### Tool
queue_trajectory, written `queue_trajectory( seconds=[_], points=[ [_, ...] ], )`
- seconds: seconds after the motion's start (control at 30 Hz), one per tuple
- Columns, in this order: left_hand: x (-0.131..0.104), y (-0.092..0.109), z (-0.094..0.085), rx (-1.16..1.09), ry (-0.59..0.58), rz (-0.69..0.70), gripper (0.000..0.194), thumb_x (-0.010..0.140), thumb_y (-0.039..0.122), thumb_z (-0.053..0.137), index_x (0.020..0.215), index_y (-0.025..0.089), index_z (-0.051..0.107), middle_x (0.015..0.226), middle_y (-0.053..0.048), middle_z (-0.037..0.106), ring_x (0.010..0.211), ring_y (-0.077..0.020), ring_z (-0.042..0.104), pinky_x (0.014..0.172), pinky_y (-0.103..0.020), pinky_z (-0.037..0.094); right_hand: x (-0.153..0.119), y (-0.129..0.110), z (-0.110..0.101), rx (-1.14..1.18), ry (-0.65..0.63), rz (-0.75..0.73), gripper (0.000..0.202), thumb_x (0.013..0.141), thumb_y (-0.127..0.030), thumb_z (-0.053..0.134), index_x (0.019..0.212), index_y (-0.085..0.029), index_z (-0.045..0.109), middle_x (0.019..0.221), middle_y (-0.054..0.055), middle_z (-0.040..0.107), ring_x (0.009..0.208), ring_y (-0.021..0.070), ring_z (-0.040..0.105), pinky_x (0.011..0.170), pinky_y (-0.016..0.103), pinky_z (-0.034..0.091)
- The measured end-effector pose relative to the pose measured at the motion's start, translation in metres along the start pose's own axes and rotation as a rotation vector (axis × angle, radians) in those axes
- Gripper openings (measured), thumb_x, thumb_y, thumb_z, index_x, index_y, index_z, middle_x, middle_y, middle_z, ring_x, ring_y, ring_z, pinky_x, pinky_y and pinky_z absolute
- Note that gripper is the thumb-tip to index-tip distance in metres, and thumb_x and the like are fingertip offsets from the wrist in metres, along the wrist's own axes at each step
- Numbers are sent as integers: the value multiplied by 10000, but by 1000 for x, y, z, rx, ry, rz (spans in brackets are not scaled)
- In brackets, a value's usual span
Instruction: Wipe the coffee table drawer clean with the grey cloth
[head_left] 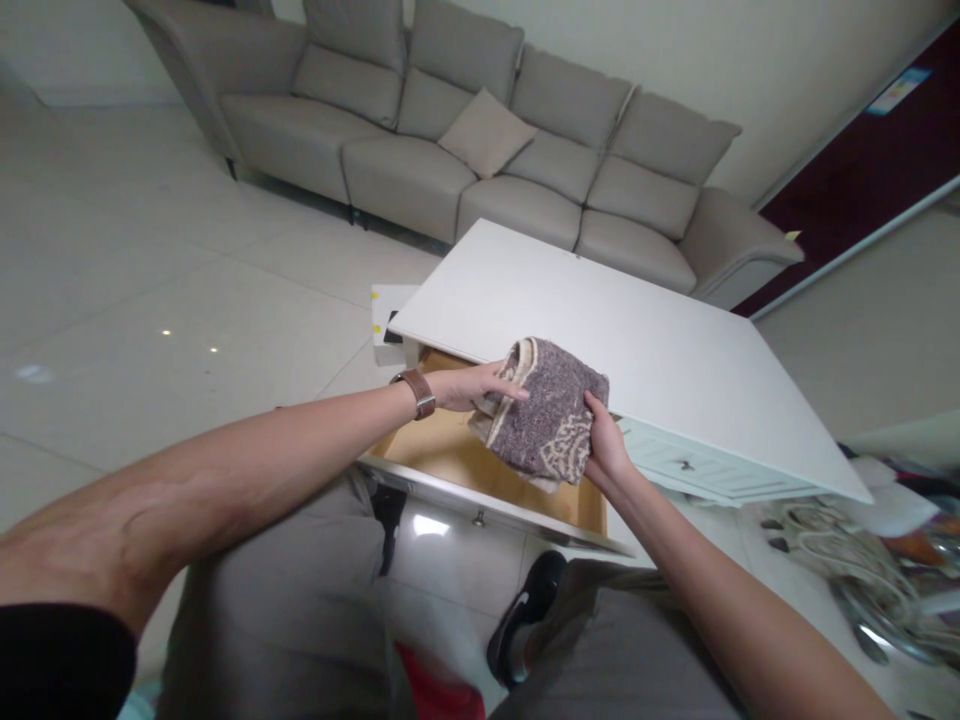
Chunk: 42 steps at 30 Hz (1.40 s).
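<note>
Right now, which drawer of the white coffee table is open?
The left drawer, below the folded towel. It is pulled out, showing its wood-coloured inside, while the right drawer is shut, with only its front showing.

A Nike swoosh marks one black shoe; the dark panel bears an illegible label.

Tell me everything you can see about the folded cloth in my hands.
The folded cloth is speckled purplish-gray, with cream edging along its left fold and a cream pattern near its lower right corner. It looks soft and towel-like, doubled into a compact, layered bundle. The left hand grips its left side and the right hand its right, holding it tilted above the open drawer.
</note>
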<state>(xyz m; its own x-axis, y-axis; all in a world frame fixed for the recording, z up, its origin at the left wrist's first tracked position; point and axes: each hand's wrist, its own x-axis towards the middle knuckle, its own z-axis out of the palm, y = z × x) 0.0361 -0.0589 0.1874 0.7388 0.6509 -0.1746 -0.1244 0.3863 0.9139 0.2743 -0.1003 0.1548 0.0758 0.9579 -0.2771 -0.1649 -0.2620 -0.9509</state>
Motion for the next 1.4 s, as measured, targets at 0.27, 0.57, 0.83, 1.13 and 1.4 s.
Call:
queue_trajectory(
  seconds=[0.27,0.57,0.83,1.13,1.4],
  points=[
    [15,-19,11,68,212,102,559,718,290,868,1220,141,672,1263,-160,716,1156,-278,669,1073,-483,497,-4,-7,10,21,-50,125,423,750,-546,648,1027,-230,702,896,59,776,895,280,724,801,418,571],
    [17,-14,-13,363,317,124,461,792,317,753,1195,109,672,1232,-162,730,1066,-284,693,989,-460,535,2,2,8,-12,68,44,389,625,-310,726,988,-276,591,871,-34,704,806,174,632,689,287,493],
    [8,-6,-32,1033,154,169,409,776,283,721,1176,195,712,1241,-102,739,1115,-277,668,1015,-372,464,8,0,-3,-101,136,-19,417,621,-306,732,1010,-294,585,1089,4,648,943,186,639,758,311,508],
    [4,-21,-34,1449,172,-102,284,789,256,673,1060,263,755,1117,-129,764,1029,-367,684,918,-437,463,1,-2,-7,-118,83,-33,319,614,-332,741,908,-265,636,1037,1,646,916,172,627,738,295,487],
    [15,-61,-38,1702,178,-159,267,814,207,644,1066,180,727,1156,-195,705,1050,-356,680,904,-438,494,-2,0,-19,-156,66,-87,315,612,-347,730,900,-257,638,1012,10,645,904,176,608,735,297,482]
  ],
)
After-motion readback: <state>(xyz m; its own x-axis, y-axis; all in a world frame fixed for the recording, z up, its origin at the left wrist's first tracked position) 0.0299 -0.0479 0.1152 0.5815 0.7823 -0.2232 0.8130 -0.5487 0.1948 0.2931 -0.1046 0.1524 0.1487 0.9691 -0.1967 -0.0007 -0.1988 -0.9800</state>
